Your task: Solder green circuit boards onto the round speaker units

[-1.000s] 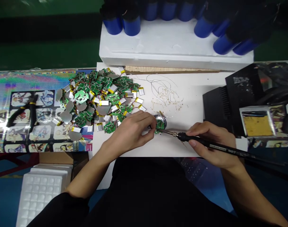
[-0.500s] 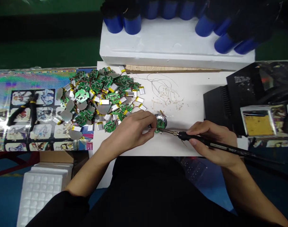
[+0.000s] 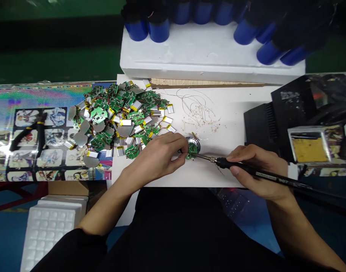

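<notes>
Nearest the wearer's dark top, the right hand (image 3: pixel 263 162) grasps the soldering iron (image 3: pixel 270 176) pen-fashion by its black handle, the thin tip meeting the green circuit board (image 3: pixel 192 150). The left hand (image 3: pixel 163 153) is closed in a pinch at that board's left edge; what lies between thumb and forefinger is hidden. The board sits by a dark-rimmed round piece (image 3: pixel 199 144) on the white sheet (image 3: pixel 226 132). Working well here likely means a low, steady iron angle, a brief touch without pressing, and left fingertips kept off the hot shaft, as they are close to it. Left of the board, boards and battery pouches form a heap (image 3: pixel 136 118); a yellow sponge (image 3: pixel 309 149), handy for wiping the tip, lies far right. Farthest, blue cylinders (image 3: pixel 159 32) stand on a white foam block (image 3: pixel 190 49)
</notes>
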A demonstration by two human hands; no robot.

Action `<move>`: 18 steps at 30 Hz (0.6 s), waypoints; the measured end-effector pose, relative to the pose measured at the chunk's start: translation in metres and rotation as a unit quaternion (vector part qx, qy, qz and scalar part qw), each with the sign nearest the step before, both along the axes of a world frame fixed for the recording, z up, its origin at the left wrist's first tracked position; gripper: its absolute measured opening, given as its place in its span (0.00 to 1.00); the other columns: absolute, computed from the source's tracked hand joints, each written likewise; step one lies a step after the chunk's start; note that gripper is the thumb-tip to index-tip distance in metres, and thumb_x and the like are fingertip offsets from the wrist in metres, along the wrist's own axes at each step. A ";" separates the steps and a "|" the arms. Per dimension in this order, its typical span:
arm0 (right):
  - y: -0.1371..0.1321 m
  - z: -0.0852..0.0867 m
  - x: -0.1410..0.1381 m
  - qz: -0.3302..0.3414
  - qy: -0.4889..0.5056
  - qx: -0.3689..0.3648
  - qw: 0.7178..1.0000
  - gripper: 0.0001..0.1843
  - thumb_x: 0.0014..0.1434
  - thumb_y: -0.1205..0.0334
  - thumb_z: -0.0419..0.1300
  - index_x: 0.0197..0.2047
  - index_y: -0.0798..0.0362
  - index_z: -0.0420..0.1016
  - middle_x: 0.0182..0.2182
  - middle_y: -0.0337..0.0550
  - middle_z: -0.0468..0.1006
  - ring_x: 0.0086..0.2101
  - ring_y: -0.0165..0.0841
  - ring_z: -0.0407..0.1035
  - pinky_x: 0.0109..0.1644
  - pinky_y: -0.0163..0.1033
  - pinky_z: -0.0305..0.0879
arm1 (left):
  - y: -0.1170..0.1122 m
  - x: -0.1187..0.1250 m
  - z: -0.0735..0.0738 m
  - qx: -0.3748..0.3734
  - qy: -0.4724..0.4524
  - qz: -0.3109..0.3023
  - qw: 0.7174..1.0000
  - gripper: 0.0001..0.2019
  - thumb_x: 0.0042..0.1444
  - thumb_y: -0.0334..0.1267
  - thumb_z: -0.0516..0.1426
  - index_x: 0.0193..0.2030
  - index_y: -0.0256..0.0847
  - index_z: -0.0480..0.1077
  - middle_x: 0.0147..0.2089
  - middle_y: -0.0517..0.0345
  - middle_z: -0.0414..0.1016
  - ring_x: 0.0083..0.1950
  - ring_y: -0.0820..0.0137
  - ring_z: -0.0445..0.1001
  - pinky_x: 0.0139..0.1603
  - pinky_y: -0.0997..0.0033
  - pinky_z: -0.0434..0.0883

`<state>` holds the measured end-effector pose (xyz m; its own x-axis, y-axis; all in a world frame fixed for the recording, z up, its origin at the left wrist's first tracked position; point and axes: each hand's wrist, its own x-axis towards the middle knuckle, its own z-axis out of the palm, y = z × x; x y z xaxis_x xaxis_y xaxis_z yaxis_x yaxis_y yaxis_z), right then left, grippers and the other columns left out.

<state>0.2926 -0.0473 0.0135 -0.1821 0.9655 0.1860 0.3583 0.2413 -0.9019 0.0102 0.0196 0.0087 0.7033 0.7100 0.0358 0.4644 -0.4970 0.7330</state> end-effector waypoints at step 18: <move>-0.032 -0.044 -0.027 -0.310 0.103 0.032 0.944 0.10 0.68 0.58 0.68 0.51 0.49 0.79 0.36 0.41 0.87 0.27 0.33 0.82 0.30 0.38 0.78 | 0.001 0.001 0.003 0.001 0.009 -0.009 1.000 0.05 0.66 0.27 0.58 0.41 0.41 0.74 0.47 0.54 0.82 0.50 0.61 0.80 0.56 0.60 0.76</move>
